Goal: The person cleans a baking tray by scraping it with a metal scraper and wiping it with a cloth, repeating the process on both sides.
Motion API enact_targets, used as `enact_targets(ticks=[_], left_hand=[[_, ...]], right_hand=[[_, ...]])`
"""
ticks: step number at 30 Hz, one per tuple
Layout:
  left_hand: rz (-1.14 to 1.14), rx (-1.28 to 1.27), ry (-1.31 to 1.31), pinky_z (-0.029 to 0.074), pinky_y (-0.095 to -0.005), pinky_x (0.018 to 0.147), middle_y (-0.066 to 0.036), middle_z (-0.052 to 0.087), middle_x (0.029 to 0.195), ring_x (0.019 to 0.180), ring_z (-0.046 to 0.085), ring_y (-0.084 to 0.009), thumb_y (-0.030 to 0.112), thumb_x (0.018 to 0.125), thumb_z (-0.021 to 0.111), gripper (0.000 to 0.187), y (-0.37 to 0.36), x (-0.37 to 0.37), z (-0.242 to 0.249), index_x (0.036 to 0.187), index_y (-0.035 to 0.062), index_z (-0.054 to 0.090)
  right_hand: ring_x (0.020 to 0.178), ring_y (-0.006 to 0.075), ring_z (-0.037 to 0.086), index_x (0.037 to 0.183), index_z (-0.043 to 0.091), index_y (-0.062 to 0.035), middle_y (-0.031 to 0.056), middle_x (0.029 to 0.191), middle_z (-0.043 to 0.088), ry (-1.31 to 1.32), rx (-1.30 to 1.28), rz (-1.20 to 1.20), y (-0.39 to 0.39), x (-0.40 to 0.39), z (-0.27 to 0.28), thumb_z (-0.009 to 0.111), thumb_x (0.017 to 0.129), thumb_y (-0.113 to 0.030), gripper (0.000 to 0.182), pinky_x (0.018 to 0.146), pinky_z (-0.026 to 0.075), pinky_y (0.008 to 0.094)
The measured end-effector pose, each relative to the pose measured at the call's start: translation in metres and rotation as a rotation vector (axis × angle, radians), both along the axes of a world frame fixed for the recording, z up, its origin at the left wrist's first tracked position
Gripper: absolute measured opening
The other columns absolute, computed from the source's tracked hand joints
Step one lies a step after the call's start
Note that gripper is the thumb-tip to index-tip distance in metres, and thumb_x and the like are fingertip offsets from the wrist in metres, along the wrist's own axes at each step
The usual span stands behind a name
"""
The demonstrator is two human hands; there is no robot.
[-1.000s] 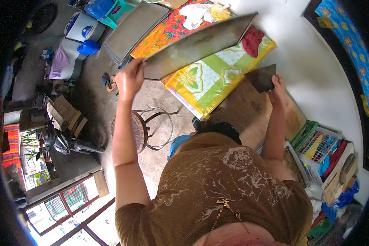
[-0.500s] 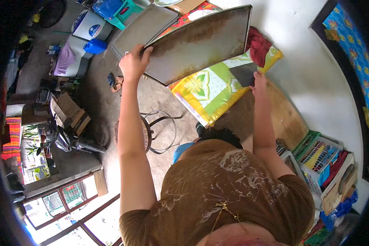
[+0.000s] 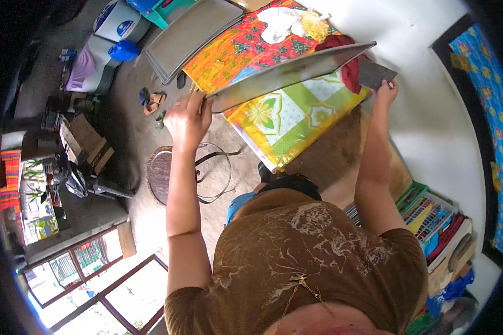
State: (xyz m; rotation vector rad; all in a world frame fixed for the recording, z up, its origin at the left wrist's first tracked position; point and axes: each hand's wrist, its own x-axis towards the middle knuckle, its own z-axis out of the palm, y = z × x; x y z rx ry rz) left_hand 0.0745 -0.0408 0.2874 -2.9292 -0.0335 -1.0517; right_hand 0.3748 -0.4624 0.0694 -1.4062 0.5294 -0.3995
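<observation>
My left hand (image 3: pixel 187 120) is closed round the left end of a large metal baking tray (image 3: pixel 290 78), which is tilted and seen nearly edge-on above the table. In my right hand (image 3: pixel 385 94) is a thin, dark, flat rectangular plate (image 3: pixel 376 74), pinched at its lower edge near the tray's far right end. A maroon cloth (image 3: pixel 350 78) lies by that end, partly behind the tray. The table's plastic cover (image 3: pixel 299 125) is green, white and yellow below the tray, with a red and orange patterned cover (image 3: pixel 229 58) beyond it.
More metal trays (image 3: pixel 191 34) lie stacked at the far left of the table. A white cloth (image 3: pixel 278 23) and a yellow bundle (image 3: pixel 315 25) rest at the back. A round stool (image 3: pixel 159 173) stands left, sandals (image 3: pixel 152 100) on the floor, a packed crate (image 3: pixel 427 215) at right.
The tray has turned from showing its broad stained face to nearly edge-on, uncovering the red cover and yellow bundle. My right hand has moved right and up with the dark plate.
</observation>
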Motion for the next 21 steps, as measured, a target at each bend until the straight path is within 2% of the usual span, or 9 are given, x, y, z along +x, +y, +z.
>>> enact_targets(ticks=[2,5,7,10,13,14,17,20,21], left_hand=[[0.003,-0.001,-0.007,0.048,-0.0371,0.053,-0.007,0.064,0.07,0.06,0.062,-0.0265,0.024,0.078,0.073,0.016,0.008,0.013,0.008,0.085,0.0125,0.065],[0.06,-0.107,0.033,0.051,-0.0386,0.058,-0.01,0.068,0.073,0.064,0.066,-0.029,0.03,0.08,0.073,0.02,0.017,0.03,0.018,0.089,0.0118,0.069],[0.12,-0.109,0.075,0.052,-0.0389,0.058,-0.01,0.068,0.071,0.064,0.067,-0.029,0.035,0.082,0.071,0.023,0.026,0.039,0.015,0.091,0.0134,0.07],[0.158,-0.135,0.119,0.051,-0.0392,0.058,-0.01,0.067,0.069,0.063,0.066,-0.0293,0.037,0.082,0.071,0.024,0.029,0.047,0.02,0.092,0.0145,0.07],[0.182,-0.132,0.121,0.051,-0.0387,0.058,-0.01,0.067,0.068,0.063,0.066,-0.0293,0.037,0.082,0.071,0.025,0.032,0.051,0.019,0.091,0.0137,0.069],[0.178,-0.146,0.125,0.051,-0.0387,0.058,-0.01,0.067,0.068,0.063,0.066,-0.0294,0.037,0.082,0.07,0.026,0.031,0.052,0.02,0.091,0.0134,0.069],[0.164,-0.173,0.129,0.051,-0.0384,0.058,-0.01,0.067,0.068,0.063,0.066,-0.0295,0.037,0.082,0.07,0.026,0.029,0.051,0.022,0.091,0.0126,0.069],[0.149,-0.161,0.124,0.051,-0.0381,0.059,-0.011,0.067,0.07,0.064,0.066,-0.0292,0.035,0.082,0.07,0.025,0.029,0.049,0.02,0.09,0.0119,0.069],[0.145,-0.149,0.129,0.051,-0.0382,0.059,-0.011,0.067,0.071,0.064,0.066,-0.0291,0.034,0.082,0.07,0.024,0.029,0.047,0.019,0.09,0.0117,0.069]], right_hand=[[0.089,0.0223,0.061,0.124,0.049,-0.0047,0.0142,0.108,0.06,0.046,-0.074,0.002,0.008,0.0,-0.005,0.06,0.087,-0.011,0.039,0.05,0.052,0.0343],[0.083,0.0222,0.063,0.116,0.057,-0.0054,0.0151,0.104,0.061,0.216,-0.284,0.263,0.028,-0.022,-0.017,0.062,0.086,-0.01,0.031,0.049,0.052,0.0336],[0.077,0.0224,0.064,0.115,0.06,-0.0065,0.0113,0.097,0.064,0.101,-0.293,0.388,0.03,-0.007,-0.112,0.063,0.085,-0.01,0.03,0.056,0.054,0.0363],[0.077,0.0259,0.065,0.117,0.06,-0.0075,0.0121,0.09,0.066,0.375,-0.323,0.571,0.077,-0.051,-0.061,0.065,0.083,-0.012,0.034,0.069,0.054,0.0374],[0.074,0.0316,0.065,0.116,0.061,-0.009,0.0143,0.082,0.067,0.076,-0.771,0.598,0.081,-0.039,-0.072,0.068,0.082,-0.018,0.035,0.077,0.052,0.0419],[0.094,0.037,0.063,0.119,0.06,-0.012,0.0189,0.103,0.065,0.155,-0.917,0.557,0.075,-0.026,-0.069,0.069,0.08,-0.024,0.041,0.083,0.05,0.0473],[0.119,0.0421,0.049,0.135,0.048,-0.022,0.0168,0.133,0.051,-0.004,-1.15,0.249,0.083,0.002,-0.043,0.07,0.078,-0.03,0.062,0.096,0.042,0.0525],[0.132,0.0465,0.033,0.146,0.029,-0.0353,0.0145,0.15,0.032,0.151,-1.252,0.339,0.093,0.03,-0.013,0.07,0.077,-0.031,0.081,0.104,0.035,0.0544],[0.132,0.0476,0.033,0.146,0.025,-0.0384,0.0146,0.15,0.03,0.194,-1.242,0.41,0.093,0.041,-0.013,0.07,0.077,-0.031,0.083,0.104,0.034,0.0556]])
